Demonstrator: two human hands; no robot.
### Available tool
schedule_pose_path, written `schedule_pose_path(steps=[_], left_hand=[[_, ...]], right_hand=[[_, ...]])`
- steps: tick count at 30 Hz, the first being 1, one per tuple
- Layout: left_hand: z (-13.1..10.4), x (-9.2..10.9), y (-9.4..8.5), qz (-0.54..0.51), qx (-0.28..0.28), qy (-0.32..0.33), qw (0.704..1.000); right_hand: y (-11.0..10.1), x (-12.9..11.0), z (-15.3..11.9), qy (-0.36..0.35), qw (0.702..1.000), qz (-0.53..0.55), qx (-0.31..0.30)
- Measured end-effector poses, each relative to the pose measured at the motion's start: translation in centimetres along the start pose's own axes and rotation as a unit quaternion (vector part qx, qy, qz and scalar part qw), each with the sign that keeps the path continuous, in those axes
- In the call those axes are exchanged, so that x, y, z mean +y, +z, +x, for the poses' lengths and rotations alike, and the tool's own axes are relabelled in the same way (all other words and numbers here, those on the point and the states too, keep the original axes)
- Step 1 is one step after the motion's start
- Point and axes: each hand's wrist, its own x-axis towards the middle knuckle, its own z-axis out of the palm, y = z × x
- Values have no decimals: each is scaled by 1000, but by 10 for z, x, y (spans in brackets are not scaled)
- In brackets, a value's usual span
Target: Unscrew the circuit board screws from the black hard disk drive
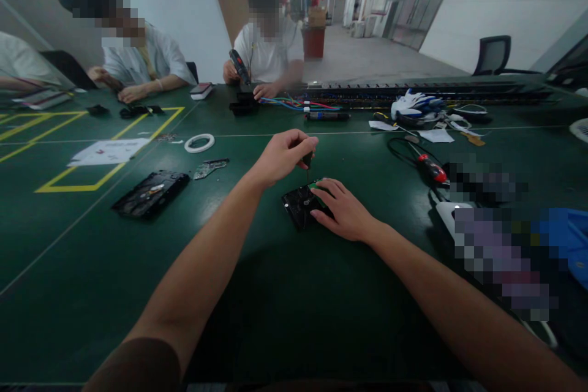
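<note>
My left hand (285,157) is closed round the dark handle of a small screwdriver (308,162), which stands upright with its thin shaft pointing down at a black device (301,207). Its tip meets the far part of the device, though the exact contact is too small to make out. The device lies on the green table (275,294). On its right side rests my right hand (342,208), fingers spread, covering that edge. A bit of green shows beside the right fingertips.
Left of my arms lie a black casing (151,194), a small circuit board (210,168), a white ring (199,143) and a paper sheet (109,152). To the right are a red-and-black tool (432,168), cables and gloves (416,105). Other people sit across the table.
</note>
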Motion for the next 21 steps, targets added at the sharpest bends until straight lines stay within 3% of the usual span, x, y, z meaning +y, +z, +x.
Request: schedule_pose_path(steps=[14,21], left_hand=[[-1,1,1,0,-3,16,1000],[-1,7,0,-12,-5,-11,1000]], right_hand=[[-1,1,-2,41,999,22,18],[1,6,-3,80,995,34,44]])
